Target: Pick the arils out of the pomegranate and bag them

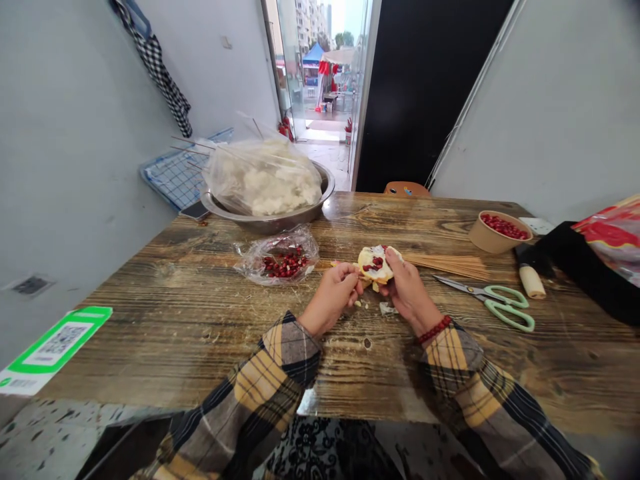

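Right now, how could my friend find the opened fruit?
Find the wooden table, then the right hand with the red bracelet. It holds the opened fruit. Unlike the loose seeds in the small bag and bowl, its red seeds sit in pale flesh.

The opened pomegranate piece (375, 263) shows pale pith (366, 256) and red seeds (379, 262). Just right of frame centre, it faces the camera.

view: head-worn | facing: forward and down — across worktop (200, 340) | range: hands (336, 297) near, doorway (327, 127) far beyond
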Available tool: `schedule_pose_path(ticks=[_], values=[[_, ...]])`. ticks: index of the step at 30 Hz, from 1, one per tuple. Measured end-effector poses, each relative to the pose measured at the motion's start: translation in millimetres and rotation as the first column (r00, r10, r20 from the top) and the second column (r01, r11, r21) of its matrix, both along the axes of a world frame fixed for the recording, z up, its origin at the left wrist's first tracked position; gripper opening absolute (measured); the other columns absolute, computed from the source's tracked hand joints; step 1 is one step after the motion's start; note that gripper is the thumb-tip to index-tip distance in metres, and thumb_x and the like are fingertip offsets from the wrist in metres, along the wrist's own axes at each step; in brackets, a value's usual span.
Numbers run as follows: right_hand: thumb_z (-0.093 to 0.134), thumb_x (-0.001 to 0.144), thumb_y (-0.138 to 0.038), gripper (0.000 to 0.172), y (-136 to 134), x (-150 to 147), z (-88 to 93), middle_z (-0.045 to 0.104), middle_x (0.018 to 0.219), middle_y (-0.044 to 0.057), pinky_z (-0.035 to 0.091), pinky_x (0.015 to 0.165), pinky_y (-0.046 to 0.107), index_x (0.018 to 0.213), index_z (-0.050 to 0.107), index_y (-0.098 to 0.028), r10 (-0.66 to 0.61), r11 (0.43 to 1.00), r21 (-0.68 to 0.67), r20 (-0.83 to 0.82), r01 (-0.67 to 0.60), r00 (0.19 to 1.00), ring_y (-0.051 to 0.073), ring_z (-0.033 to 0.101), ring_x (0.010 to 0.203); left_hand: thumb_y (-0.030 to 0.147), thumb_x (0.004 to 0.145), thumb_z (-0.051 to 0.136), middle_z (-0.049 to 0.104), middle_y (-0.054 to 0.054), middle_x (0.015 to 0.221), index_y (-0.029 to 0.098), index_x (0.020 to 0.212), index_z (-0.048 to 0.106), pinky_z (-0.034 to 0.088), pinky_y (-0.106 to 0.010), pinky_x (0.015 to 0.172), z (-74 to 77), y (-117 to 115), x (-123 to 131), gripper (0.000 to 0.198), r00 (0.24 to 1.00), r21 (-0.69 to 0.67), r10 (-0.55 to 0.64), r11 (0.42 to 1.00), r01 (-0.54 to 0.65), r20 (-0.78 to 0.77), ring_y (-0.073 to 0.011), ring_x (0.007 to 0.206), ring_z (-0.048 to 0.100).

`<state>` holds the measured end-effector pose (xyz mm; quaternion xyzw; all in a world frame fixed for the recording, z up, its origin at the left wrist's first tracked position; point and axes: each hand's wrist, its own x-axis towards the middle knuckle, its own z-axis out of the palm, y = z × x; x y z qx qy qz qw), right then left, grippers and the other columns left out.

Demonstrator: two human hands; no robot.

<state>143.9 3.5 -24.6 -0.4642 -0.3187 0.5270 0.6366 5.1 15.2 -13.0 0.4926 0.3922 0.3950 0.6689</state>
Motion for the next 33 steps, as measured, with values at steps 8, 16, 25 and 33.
schedule_pose_path(ticks=[8,16,25,33], values=[[0.068,0.070,-0.058,0.043,0.1,2.9,0.5,0.060,0.061,-0.002,0.034,0.031,0.017,0.080,0.063,-0.016,-0.026,0.999,0.022,-0.030,0.026,0.999,0.008,0.046,0.044,0.020,0.081,0.047,0.058,0.003,0.058,0.013,0.101,0.053,0.020,-0.015,0.034,4.4,5.9,-7.2,0.022,0.997,-0.027,0.076,0.997,-0.076,0.013,-0.0032,0.033,0.036],[0.065,0.071,-0.063,0.047,-1.0,2.8,-5.3,0.060,0.060,-0.002,0.034,0.032,0.017,0.079,0.062,-0.017,-0.038,0.999,0.021,0.111,0.036,0.993,0.009,0.047,0.045,0.033,0.082,0.053,0.049,0.006,0.058,0.015,0.089,0.055,0.017,-0.015,0.035,8.2,7.1,-12.0,0.020,0.998,0.002,0.066,0.998,-0.066,-0.009,-0.0020,0.036,0.036],[0.060,0.078,-0.059,0.042,-2.2,5.0,-9.6,0.058,0.068,-0.001,0.038,0.037,0.019,0.090,0.063,-0.019,-0.055,0.995,0.097,0.410,0.016,0.910,0.011,0.048,0.052,0.040,0.071,0.070,0.049,0.009,0.059,0.017,0.083,0.044,0.023,-0.016,0.039,6.8,-2.9,-4.2,0.037,0.999,0.061,-0.041,0.997,0.041,-0.006,-0.0014,0.039,0.035],[0.055,0.082,-0.057,0.041,-1.1,8.4,-9.9,0.062,0.074,0.002,0.041,0.053,0.023,0.089,0.065,-0.018,-0.099,0.987,0.161,0.596,0.003,0.797,0.014,0.051,0.062,0.046,0.077,0.063,0.050,0.007,0.060,0.017,0.086,0.047,0.027,-0.017,0.042,5.2,-1.5,-5.4,0.034,0.991,0.084,-0.049,0.995,0.060,-0.124,-0.0043,0.044,0.038]])
